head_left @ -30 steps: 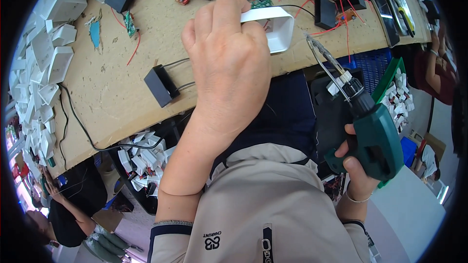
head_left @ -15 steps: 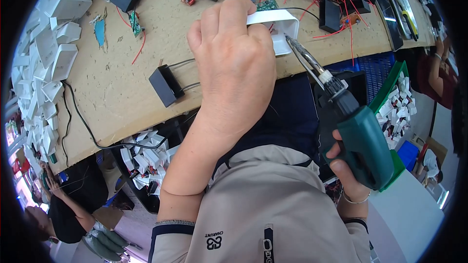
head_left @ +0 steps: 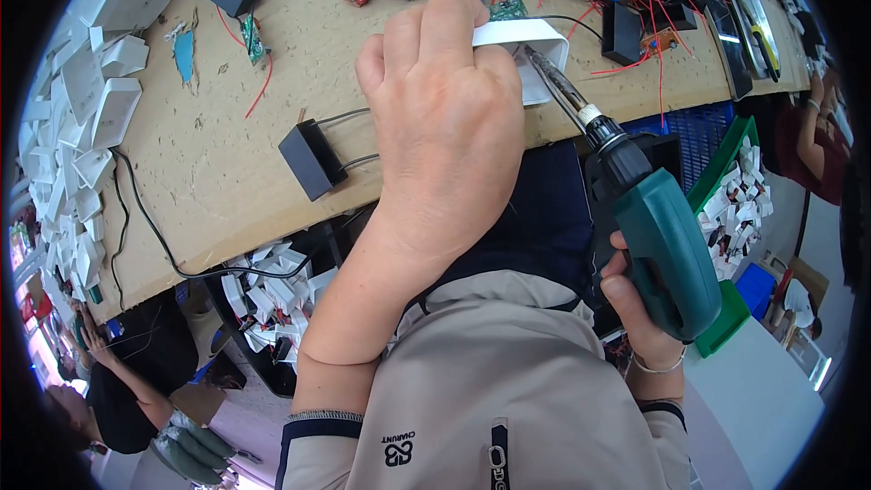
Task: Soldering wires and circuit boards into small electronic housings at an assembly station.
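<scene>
My left hand [head_left: 449,113] grips a white plastic housing [head_left: 519,31] over the bench's near edge, its fingers wrapped around the left part and hiding much of the inside. My right hand [head_left: 637,313] is closed on the handle of a green soldering gun [head_left: 670,240]. The gun's metal tip reaches into the housing's open side; whether it touches anything in there is hidden. Behind the housing lies a small green circuit board [head_left: 508,7], with a black wire running right. A black box [head_left: 313,160] with two dark leads rests left of my left hand.
White housings [head_left: 113,113] are heaped along the bench's left side. Black boxes [head_left: 621,34], circuit boards and red wires crowd the far right. Below the bench, a black bin [head_left: 234,304] and a green tray [head_left: 723,163] hold white parts. Other people work at both sides.
My left hand and the housing have shifted slightly right. The soldering gun has moved a little left and up, its tip now deeper in the housing's opening.
</scene>
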The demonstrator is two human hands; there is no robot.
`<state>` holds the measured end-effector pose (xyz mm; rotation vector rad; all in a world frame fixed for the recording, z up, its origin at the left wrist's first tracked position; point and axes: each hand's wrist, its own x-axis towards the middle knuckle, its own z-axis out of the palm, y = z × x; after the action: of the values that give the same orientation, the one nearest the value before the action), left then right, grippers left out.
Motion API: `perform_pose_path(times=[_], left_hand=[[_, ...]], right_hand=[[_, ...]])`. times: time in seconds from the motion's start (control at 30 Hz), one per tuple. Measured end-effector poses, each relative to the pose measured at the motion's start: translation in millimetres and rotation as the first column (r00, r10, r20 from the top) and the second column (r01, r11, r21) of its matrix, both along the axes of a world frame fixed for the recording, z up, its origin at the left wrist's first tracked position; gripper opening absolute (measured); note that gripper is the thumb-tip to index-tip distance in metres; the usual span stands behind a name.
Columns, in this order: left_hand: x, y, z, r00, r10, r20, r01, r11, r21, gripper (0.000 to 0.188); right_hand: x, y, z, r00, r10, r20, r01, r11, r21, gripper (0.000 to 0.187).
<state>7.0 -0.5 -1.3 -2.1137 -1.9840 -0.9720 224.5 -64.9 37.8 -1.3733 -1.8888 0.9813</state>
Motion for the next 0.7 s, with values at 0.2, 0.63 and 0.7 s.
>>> perform_pose_path(times=[0.2, 0.63, 0.7], left_hand=[[0.3, 0.1, -0.1, 1.000, -0.002, -0.006, 0.001, 1.000, -0.006, 0.008], [1.0, 0.3, 0.4, 1.000, -0.008, 0.013, 0.008, 1.000, 0.005, 0.008], [1.0, -0.1, 0.0, 1.000, -0.005, 0.013, 0.005, 1.000, 0.003, 0.008]], right_hand=[[-0.7, 0.7, 1.6, 1.000, -0.027, 0.004, 0.027, 0.999, -0.027, 0.054], [-0.3, 2.5, 9.8, 0.995, -0.079, 0.059, 0.087, 0.987, -0.135, 0.057], [-1.1, 6.2, 12.9, 0.995, -0.037, 0.095, 0.045, 0.996, -0.078, 0.057]])
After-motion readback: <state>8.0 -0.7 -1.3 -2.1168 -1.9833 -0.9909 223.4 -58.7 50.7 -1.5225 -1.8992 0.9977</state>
